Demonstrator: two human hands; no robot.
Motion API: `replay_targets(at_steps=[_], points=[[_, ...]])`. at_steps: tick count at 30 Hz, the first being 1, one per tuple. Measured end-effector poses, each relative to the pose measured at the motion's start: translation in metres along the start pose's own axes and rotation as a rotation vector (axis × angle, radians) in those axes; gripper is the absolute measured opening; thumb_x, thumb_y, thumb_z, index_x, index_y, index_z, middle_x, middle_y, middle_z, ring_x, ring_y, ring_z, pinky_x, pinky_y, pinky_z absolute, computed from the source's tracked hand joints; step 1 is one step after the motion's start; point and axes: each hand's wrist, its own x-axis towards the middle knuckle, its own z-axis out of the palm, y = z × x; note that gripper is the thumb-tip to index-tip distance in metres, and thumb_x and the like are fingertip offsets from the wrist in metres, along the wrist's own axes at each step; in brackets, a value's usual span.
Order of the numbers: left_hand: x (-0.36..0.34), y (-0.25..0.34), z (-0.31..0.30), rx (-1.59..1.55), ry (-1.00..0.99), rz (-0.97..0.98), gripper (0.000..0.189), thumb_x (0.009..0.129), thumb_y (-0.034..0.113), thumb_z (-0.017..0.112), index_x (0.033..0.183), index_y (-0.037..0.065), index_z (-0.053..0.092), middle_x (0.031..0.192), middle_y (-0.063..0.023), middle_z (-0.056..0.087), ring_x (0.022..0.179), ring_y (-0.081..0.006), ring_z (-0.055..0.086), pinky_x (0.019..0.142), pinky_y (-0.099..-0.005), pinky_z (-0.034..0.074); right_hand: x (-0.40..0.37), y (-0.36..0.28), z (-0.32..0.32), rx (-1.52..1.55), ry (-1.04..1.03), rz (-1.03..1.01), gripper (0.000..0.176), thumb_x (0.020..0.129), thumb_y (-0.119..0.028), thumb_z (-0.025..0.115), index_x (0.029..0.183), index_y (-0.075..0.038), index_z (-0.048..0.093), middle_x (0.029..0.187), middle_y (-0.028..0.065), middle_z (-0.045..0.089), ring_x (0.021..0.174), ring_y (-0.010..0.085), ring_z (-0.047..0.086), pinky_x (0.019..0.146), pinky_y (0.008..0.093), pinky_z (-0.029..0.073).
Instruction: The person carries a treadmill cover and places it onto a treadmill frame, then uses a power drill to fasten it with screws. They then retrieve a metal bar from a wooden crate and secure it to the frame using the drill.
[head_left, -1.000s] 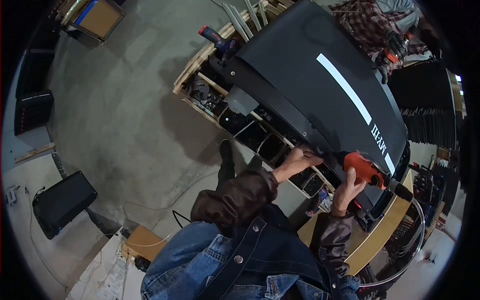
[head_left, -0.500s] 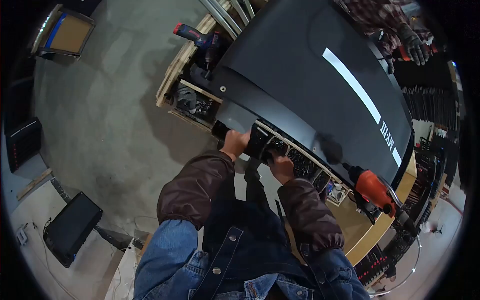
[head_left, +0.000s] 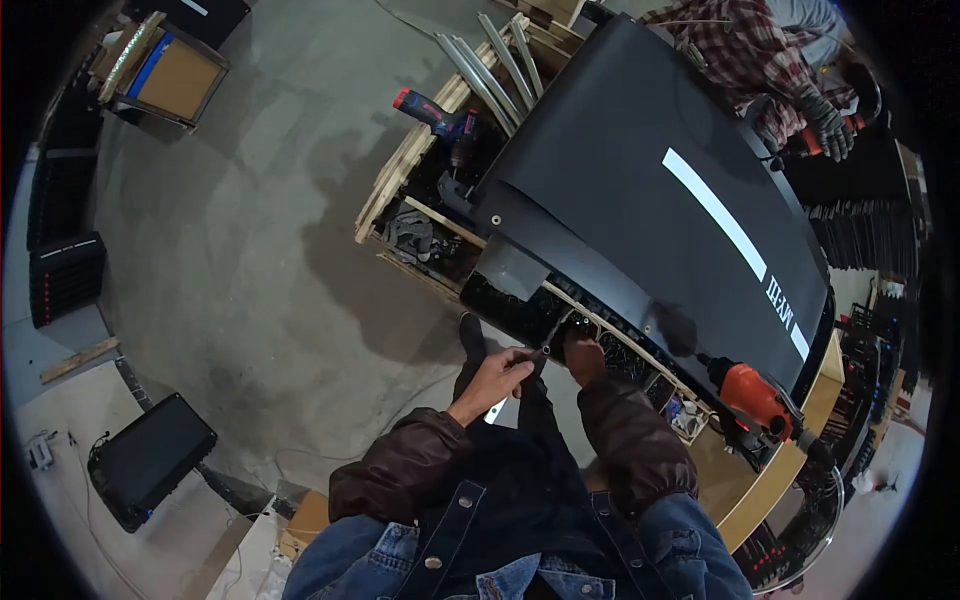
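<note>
My left hand [head_left: 497,380] is in front of the parts trays, its thumb and fingers pinched together; what they hold I cannot make out. A small ring-shaped piece [head_left: 546,350] shows just past its fingertips, and a pale metal strip with holes [head_left: 494,412] shows below the palm. My right hand [head_left: 584,358] reaches into a black bin of small dark hardware [head_left: 622,362], with its fingers hidden in shadow among the parts. Above both hands lies a large dark curved panel [head_left: 620,140] with a white stripe.
An orange power tool [head_left: 752,397] with a hose lies at the panel's right end. A cordless driver [head_left: 438,112] rests on the wooden rack at upper left, near metal tubes [head_left: 485,75] and gloves [head_left: 410,232]. A gloved co-worker's hand [head_left: 830,130] holds an orange-handled tool across the panel.
My left hand has come off the black bin's left end and moved toward my body, fingers now pinched. My right hand stays in the bin. The view has shifted slightly.
</note>
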Motion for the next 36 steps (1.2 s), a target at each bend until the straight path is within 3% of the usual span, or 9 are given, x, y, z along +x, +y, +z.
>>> replay_targets(at_steps=[3,4,6,9,14,18,30,34,36], points=[[-0.019,0.024,0.024,0.086,-0.011,0.037,0.035,0.103,0.022,0.060,0.133,0.005,0.060,0.092,0.0000,0.061,0.078,-0.0066,0.056,0.069,-0.0257,0.048,-0.009,-0.001,-0.008,0.404,0.346,0.195,0.021,0.085,-0.020,0.069,0.097,-0.002,0.071,0.085,0.0199,0.072,0.076,0.0357,0.072,0.068,0.0463,0.058],[-0.024,0.030,0.037,0.136,0.016,0.096,0.032,0.103,0.020,0.058,0.131,0.004,0.060,0.097,0.0011,0.062,0.083,-0.0067,0.053,0.075,-0.0251,0.046,-0.014,0.006,-0.007,0.403,0.350,0.209,0.021,0.085,-0.020,0.069,0.097,-0.002,0.071,0.085,0.0199,0.072,0.076,0.0357,0.072,0.068,0.0463,0.058],[-0.020,0.016,0.044,0.142,0.008,0.079,0.032,0.103,0.019,0.057,0.132,0.004,0.059,0.098,0.0011,0.062,0.084,-0.0075,0.053,0.077,-0.0255,0.046,-0.027,0.019,-0.003,1.399,0.241,0.214,0.024,0.090,-0.014,0.073,0.109,0.000,0.071,0.088,0.0138,0.073,0.074,0.0251,0.072,0.067,0.0359,0.059],[-0.027,0.028,0.067,0.142,0.022,0.144,0.030,0.104,0.018,0.054,0.128,0.003,0.058,0.097,0.0006,0.061,0.080,-0.0076,0.055,0.072,-0.0247,0.047,-0.074,-0.021,-0.101,1.775,0.218,0.328,0.023,0.095,-0.010,0.072,0.114,0.002,0.069,0.092,0.0086,0.072,0.076,0.0162,0.070,0.068,0.0289,0.058],[-0.036,0.036,0.112,0.022,-0.129,0.151,0.025,0.104,0.014,0.051,0.125,0.002,0.058,0.095,-0.0024,0.062,0.060,-0.0075,0.051,0.053,-0.0237,0.042,-0.142,-0.036,-0.187,1.827,0.354,0.067,0.016,0.098,-0.007,0.067,0.112,0.002,0.070,0.095,0.0087,0.072,0.080,0.0142,0.069,0.072,0.0273,0.058],[-0.052,0.051,0.158,0.033,-0.122,0.192,0.030,0.106,0.028,0.057,0.119,0.001,0.057,0.087,-0.0006,0.058,0.060,-0.0061,0.050,0.054,-0.0235,0.043,-0.174,-0.031,-0.215,1.811,0.438,-0.032,0.013,0.095,-0.002,0.069,0.107,0.003,0.072,0.093,0.0088,0.071,0.080,0.0137,0.067,0.072,0.0267,0.056],[-0.072,0.049,0.245,0.026,0.006,0.522,0.027,0.106,0.022,0.057,0.120,-0.001,0.056,0.091,-0.0040,0.061,0.067,-0.0066,0.057,0.058,-0.0238,0.049,-0.224,0.007,-0.250,0.895,0.926,-0.552,0.019,0.083,0.006,0.074,0.102,0.004,0.072,0.097,0.0170,0.072,0.085,0.0267,0.072,0.073,0.0311,0.057],[-0.073,0.048,0.275,0.040,0.204,0.685,0.025,0.105,0.014,0.056,0.124,-0.002,0.059,0.097,-0.0054,0.064,0.070,-0.0088,0.059,0.062,-0.0267,0.052,-0.225,0.002,-0.242,0.875,1.067,-0.506,0.019,0.084,0.008,0.073,0.102,0.005,0.071,0.097,0.0185,0.071,0.083,0.0263,0.072,0.072,0.0308,0.057],[-0.070,0.042,0.281,0.489,0.518,0.995,0.026,0.105,0.012,0.057,0.126,-0.002,0.061,0.098,-0.0052,0.064,0.069,-0.0083,0.059,0.060,-0.0262,0.051,-0.227,-0.002,-0.236,0.895,1.073,-0.480,0.018,0.084,0.008,0.073,0.102,0.005,0.071,0.097,0.0183,0.071,0.083,0.0260,0.071,0.072,0.0308,0.057]])
